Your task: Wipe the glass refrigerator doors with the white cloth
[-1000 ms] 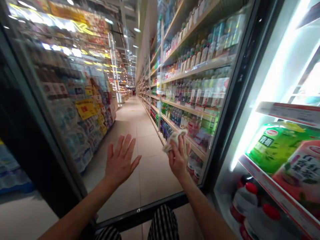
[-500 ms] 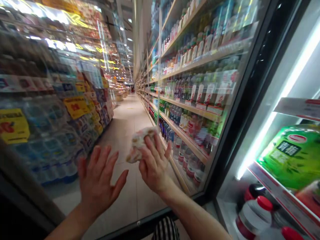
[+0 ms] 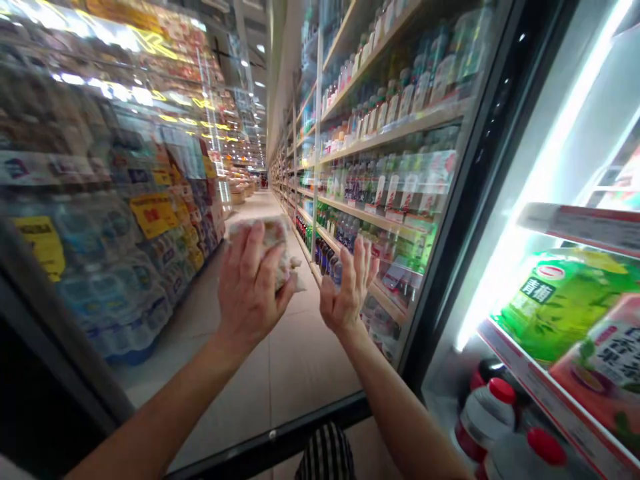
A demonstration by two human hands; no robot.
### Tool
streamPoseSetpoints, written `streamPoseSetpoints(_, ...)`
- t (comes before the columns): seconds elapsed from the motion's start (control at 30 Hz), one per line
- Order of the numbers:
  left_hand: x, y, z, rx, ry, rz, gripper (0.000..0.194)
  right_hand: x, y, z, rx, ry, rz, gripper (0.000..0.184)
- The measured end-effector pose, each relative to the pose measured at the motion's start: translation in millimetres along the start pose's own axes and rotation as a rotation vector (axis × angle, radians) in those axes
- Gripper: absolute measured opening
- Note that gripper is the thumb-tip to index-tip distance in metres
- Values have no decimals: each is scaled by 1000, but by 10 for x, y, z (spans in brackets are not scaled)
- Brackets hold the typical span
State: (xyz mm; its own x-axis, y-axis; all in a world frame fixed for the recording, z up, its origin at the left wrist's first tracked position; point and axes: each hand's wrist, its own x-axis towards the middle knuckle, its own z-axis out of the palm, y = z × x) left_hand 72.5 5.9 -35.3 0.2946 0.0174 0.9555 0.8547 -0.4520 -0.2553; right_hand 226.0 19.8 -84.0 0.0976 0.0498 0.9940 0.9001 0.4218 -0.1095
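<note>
A pale patterned cloth (image 3: 281,233) lies under my left hand (image 3: 253,287), between my fingers and the glass door. My thumb and fingers press on it, and part of it bunches out to the right, beside the thumb. My right hand (image 3: 350,283) is just to the right of the cloth, raised with its fingers apart and holding nothing. Whether its fingertips touch the glass I cannot tell. Both hands are within the dark door frame (image 3: 320,415).
At right, a lit cooler shelf (image 3: 543,380) holds a green drink carton (image 3: 530,300), a pink carton (image 3: 600,367) and red-capped bottles (image 3: 485,413). Bottle shelves (image 3: 390,137) show in the glass. Stacked bottled water (image 3: 110,287) stands at left. A striped garment (image 3: 326,453) is below.
The cloth has gone from under my right hand to under my left. My left hand has moved up and right; my right hand has moved right, off the cloth. The view has shifted slightly.
</note>
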Motion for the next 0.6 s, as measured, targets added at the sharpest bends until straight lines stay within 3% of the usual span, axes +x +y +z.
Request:
streamPoseSetpoints(0.07, 29, 7, 18, 16, -13, 0, 55, 17, 62, 17, -46, -2, 44, 55)
streamPoseSetpoints(0.13, -97, 26, 30, 9, -90, 115, 52, -2, 86, 40, -55, -16, 25, 54)
streamPoseSetpoints(0.27, -466, -83, -20, -78, -302, 641, 38, -53, 95, 59, -64, -4, -17, 53)
streamPoseSetpoints(0.33, -411, -254, -99, -92, -375, 781, 35, -57, 95, 60, -70, 7, -24, 52)
streamPoseSetpoints(0.4, -170, -437, -205, -36, -362, 674, 36, -52, 93, 64, -64, 23, -22, 51)
streamPoseSetpoints(0.5, 132, -577, -345, 89, -219, 277, 35, -44, 84, 71, -49, 55, -14, 50)
streamPoseSetpoints(0.53, 126, -574, -376, 97, -204, 237, 34, -44, 81, 72, -47, 60, -10, 50)
streamPoseSetpoints(0.6, -54, -518, -422, 63, -271, 378, 31, -46, 75, 73, -42, 52, -2, 50)
